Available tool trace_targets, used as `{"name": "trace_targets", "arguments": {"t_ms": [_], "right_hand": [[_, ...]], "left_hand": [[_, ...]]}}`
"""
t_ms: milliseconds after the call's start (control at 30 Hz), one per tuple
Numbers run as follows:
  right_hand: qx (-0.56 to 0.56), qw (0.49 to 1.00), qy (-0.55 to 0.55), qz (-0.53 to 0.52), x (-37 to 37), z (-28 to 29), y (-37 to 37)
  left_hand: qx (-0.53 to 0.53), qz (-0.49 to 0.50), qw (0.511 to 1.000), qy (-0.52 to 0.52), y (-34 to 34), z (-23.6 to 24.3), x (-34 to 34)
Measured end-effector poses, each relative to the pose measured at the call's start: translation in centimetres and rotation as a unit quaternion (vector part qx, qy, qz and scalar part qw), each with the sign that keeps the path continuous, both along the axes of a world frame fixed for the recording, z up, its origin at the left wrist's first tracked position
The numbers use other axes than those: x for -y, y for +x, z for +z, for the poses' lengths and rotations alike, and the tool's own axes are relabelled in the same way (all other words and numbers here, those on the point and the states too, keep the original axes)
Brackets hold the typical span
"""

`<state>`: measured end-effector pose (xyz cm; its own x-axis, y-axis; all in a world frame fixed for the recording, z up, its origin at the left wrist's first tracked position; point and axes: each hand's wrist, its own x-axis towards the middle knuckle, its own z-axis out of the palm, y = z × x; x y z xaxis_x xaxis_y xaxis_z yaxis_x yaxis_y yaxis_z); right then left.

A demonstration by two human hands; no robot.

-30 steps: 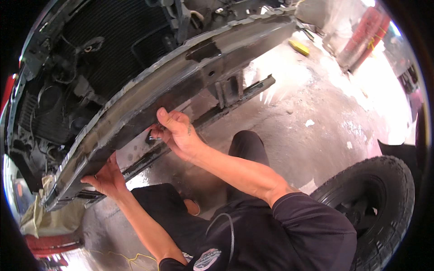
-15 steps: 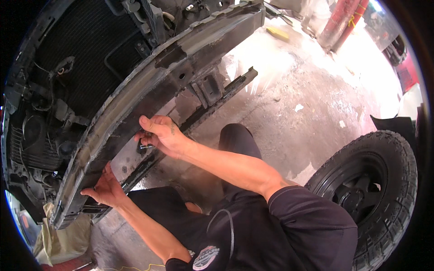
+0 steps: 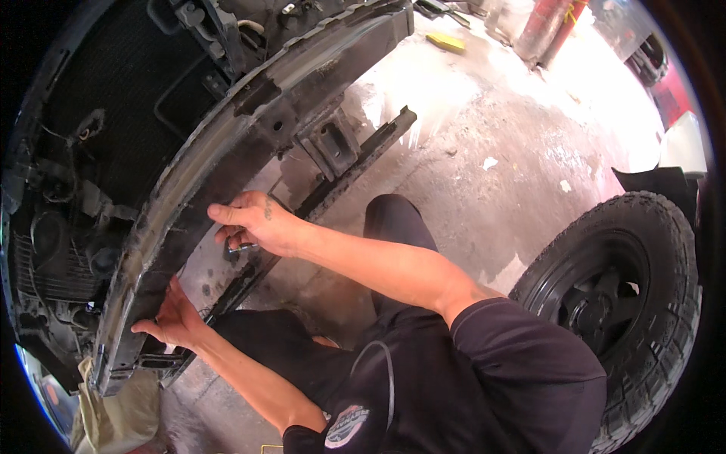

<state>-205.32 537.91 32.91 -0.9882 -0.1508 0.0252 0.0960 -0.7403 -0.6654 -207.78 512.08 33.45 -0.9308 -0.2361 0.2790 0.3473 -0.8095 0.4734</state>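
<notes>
A long, dark, scuffed bumper beam (image 3: 227, 170) runs diagonally across the front of a stripped vehicle. Near its lower left end my left hand (image 3: 178, 319) grips it, thumb on its face and fingers partly hidden beneath its edge. My right hand (image 3: 261, 223) is at the middle of the beam, the thumb pointing along its near face. Its other fingers are curled about a small shiny metal tool (image 3: 240, 247), mostly hidden, so its exact kind does not show. Below the beam lies a thin dark rail (image 3: 355, 163), parallel to it.
Behind the beam is a dark radiator (image 3: 98, 83) with loose wiring. A large wheel with a knobby tyre (image 3: 605, 303) stands at my right. On the concrete floor (image 3: 454, 197) lies a yellow block (image 3: 445, 42), near red cylinders (image 3: 541, 30). Beige cloth (image 3: 121, 420) hangs at lower left.
The view has shifted slightly, so the beam and floor objects sit a little further left. Both hands stay at the beam, and the right thumb now lies closer against its face.
</notes>
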Motion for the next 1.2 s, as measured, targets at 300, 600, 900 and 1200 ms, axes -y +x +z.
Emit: {"name": "trace_targets", "arguments": {"t_ms": [300, 600, 900, 1200], "right_hand": [[0.009, 0.996, -0.075, -0.039, -2.8, -0.9, 1.5], [0.008, 0.997, -0.062, -0.048, -2.1, -1.1, 0.6], [0.004, 0.998, -0.022, -0.057, -1.4, -0.6, -0.4], [0.017, 0.995, -0.044, -0.083, -1.0, -0.8, -1.1]], "left_hand": [[0.019, 0.036, 0.998, 0.044, -0.2, 0.5, -1.2], [0.016, 0.014, 0.999, 0.038, -0.7, -0.1, -0.4], [0.024, 0.060, 0.998, -0.021, -0.9, 0.1, 0.0], [0.045, 0.025, 0.999, -0.017, -1.6, 0.1, 0.3]]}}
